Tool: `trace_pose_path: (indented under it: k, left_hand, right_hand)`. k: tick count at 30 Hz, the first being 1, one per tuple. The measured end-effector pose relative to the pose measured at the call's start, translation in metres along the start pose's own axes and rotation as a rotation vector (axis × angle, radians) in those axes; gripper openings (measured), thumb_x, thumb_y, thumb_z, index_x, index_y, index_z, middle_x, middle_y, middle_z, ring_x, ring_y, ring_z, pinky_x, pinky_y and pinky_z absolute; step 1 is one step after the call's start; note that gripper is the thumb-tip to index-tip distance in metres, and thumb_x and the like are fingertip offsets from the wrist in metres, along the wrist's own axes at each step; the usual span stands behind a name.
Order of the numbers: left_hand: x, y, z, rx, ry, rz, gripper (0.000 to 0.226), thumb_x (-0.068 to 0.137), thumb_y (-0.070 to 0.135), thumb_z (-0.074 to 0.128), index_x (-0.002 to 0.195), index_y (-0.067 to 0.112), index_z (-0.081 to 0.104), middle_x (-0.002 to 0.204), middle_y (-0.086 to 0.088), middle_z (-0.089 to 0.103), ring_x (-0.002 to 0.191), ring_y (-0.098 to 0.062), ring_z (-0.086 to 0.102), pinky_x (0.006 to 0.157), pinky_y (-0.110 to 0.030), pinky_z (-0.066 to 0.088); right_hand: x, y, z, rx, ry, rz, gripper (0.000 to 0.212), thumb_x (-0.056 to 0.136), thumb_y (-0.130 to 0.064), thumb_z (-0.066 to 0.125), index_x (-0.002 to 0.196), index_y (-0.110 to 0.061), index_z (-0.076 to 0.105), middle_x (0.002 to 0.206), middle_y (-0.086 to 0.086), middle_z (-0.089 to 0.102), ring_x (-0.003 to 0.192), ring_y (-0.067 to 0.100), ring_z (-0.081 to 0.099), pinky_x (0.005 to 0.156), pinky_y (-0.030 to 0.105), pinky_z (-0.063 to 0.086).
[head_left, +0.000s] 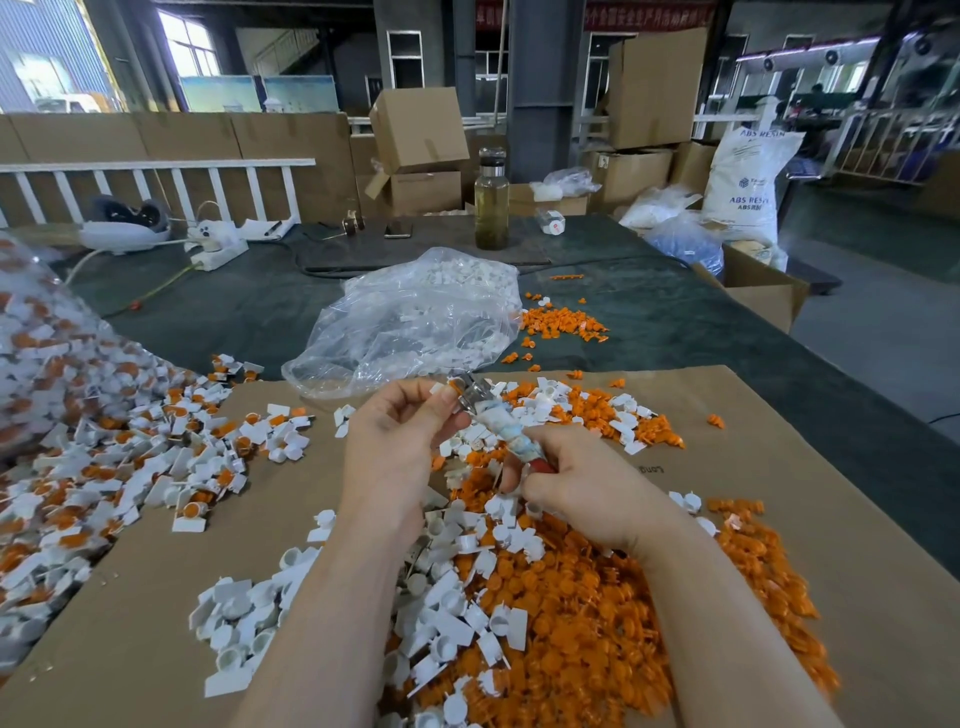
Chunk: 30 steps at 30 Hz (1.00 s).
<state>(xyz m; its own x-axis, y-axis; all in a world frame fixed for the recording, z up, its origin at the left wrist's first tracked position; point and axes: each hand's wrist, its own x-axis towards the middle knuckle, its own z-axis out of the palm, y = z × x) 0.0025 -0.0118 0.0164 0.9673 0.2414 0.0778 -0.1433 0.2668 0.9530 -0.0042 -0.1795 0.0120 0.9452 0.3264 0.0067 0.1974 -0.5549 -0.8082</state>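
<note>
My right hand grips the wrapped handles of a pair of pliers over the cardboard sheet. The metal jaws point up and left. My left hand pinches a small white plastic piece right at the jaws, thumb on top. Under both forearms lies a heap of orange plastic caps mixed with white plastic parts. Another pile of joined white and orange pieces spreads to the left.
A clear plastic bag of white parts lies beyond my hands, with loose orange caps beside it. A glass bottle, a power strip and cardboard boxes stand farther back. A large bag of finished pieces bulges at the left.
</note>
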Motion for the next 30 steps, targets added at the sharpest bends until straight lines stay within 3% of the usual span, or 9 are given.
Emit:
trace_pose_path:
  k: [4, 6, 8, 13, 17, 22, 26, 28, 30]
  left_hand:
    - [0.004, 0.0, -0.005, -0.076, 0.062, -0.193, 0.005, 0.09, 0.01, 0.068, 0.086, 0.01, 0.068, 0.075, 0.001, 0.076, 0.07, -0.012, 0.074, 0.067, -0.023, 0.061]
    - [0.009, 0.003, -0.013, -0.195, 0.157, -0.307, 0.007, 0.092, 0.011, 0.065, 0.097, 0.007, 0.068, 0.084, -0.005, 0.078, 0.078, -0.015, 0.076, 0.066, -0.026, 0.062]
    - [0.014, 0.006, -0.024, -0.35, 0.304, -0.373, 0.012, 0.093, 0.011, 0.063, 0.103, 0.006, 0.067, 0.086, -0.009, 0.078, 0.079, -0.015, 0.076, 0.066, -0.027, 0.062]
    - [0.026, 0.011, -0.057, -0.641, 0.559, -0.401, 0.027, 0.101, 0.013, 0.053, 0.127, 0.007, 0.059, 0.095, -0.009, 0.076, 0.079, -0.013, 0.076, 0.072, -0.029, 0.062]
    - [0.028, 0.014, -0.075, -0.906, 0.649, -0.342, 0.041, 0.109, 0.017, 0.027, 0.145, 0.008, 0.044, 0.12, -0.009, 0.068, 0.105, -0.016, 0.07, 0.083, -0.027, 0.057]
    - [0.031, 0.011, -0.088, -1.023, 0.746, -0.253, 0.039, 0.108, 0.017, 0.031, 0.14, 0.009, 0.052, 0.119, -0.003, 0.069, 0.09, -0.01, 0.072, 0.086, -0.026, 0.057]
    - [0.032, 0.01, -0.093, -1.096, 0.746, -0.175, 0.039, 0.108, 0.023, 0.034, 0.145, 0.017, 0.048, 0.129, -0.004, 0.066, 0.107, -0.011, 0.069, 0.087, -0.028, 0.056]
    - [0.03, 0.013, -0.093, -1.023, 0.718, -0.195, 0.036, 0.107, 0.025, 0.04, 0.141, 0.02, 0.051, 0.125, -0.004, 0.068, 0.102, -0.011, 0.071, 0.091, -0.027, 0.057]
    - [0.028, 0.016, -0.088, -0.801, 0.654, -0.273, 0.024, 0.101, 0.022, 0.055, 0.123, 0.017, 0.063, 0.105, 0.0, 0.074, 0.082, -0.004, 0.073, 0.082, -0.023, 0.059]
  right_hand:
    - [0.001, 0.0, 0.002, -0.067, 0.035, -0.006, 0.006, 0.082, -0.017, 0.058, 0.084, -0.016, 0.063, 0.079, 0.005, 0.065, 0.066, 0.019, 0.057, 0.068, 0.046, 0.052]
    - [0.002, 0.001, 0.002, -0.129, 0.078, 0.005, 0.014, 0.08, -0.026, 0.057, 0.086, -0.014, 0.062, 0.077, 0.004, 0.063, 0.067, 0.02, 0.058, 0.063, 0.042, 0.049]
    - [0.005, 0.006, 0.001, -0.169, 0.148, 0.015, 0.006, 0.084, -0.022, 0.058, 0.081, -0.016, 0.059, 0.073, -0.001, 0.06, 0.066, 0.017, 0.055, 0.058, 0.037, 0.043]
    - [0.009, 0.017, -0.003, -0.224, 0.323, 0.072, 0.018, 0.087, -0.021, 0.057, 0.071, -0.02, 0.05, 0.064, -0.002, 0.055, 0.059, 0.017, 0.051, 0.052, 0.03, 0.035]
    - [0.012, 0.026, -0.005, -0.257, 0.41, 0.185, 0.014, 0.087, -0.023, 0.056, 0.072, -0.02, 0.054, 0.064, -0.003, 0.057, 0.058, 0.015, 0.051, 0.05, 0.028, 0.034]
    - [0.011, 0.034, -0.011, -0.282, 0.418, 0.303, 0.012, 0.087, -0.025, 0.053, 0.077, -0.022, 0.058, 0.067, -0.001, 0.062, 0.059, 0.018, 0.057, 0.05, 0.027, 0.038]
    - [0.01, 0.035, -0.011, -0.362, 0.36, 0.327, 0.013, 0.087, -0.026, 0.055, 0.075, -0.023, 0.056, 0.067, -0.002, 0.059, 0.059, 0.015, 0.056, 0.048, 0.028, 0.037]
    - [0.01, 0.034, -0.01, -0.435, 0.317, 0.339, 0.012, 0.087, -0.027, 0.056, 0.076, -0.024, 0.054, 0.071, -0.004, 0.058, 0.062, 0.012, 0.056, 0.049, 0.026, 0.036]
    - [0.011, 0.035, -0.008, -0.489, 0.281, 0.351, 0.008, 0.088, -0.03, 0.057, 0.081, -0.026, 0.054, 0.076, -0.005, 0.059, 0.067, 0.011, 0.057, 0.051, 0.025, 0.038]
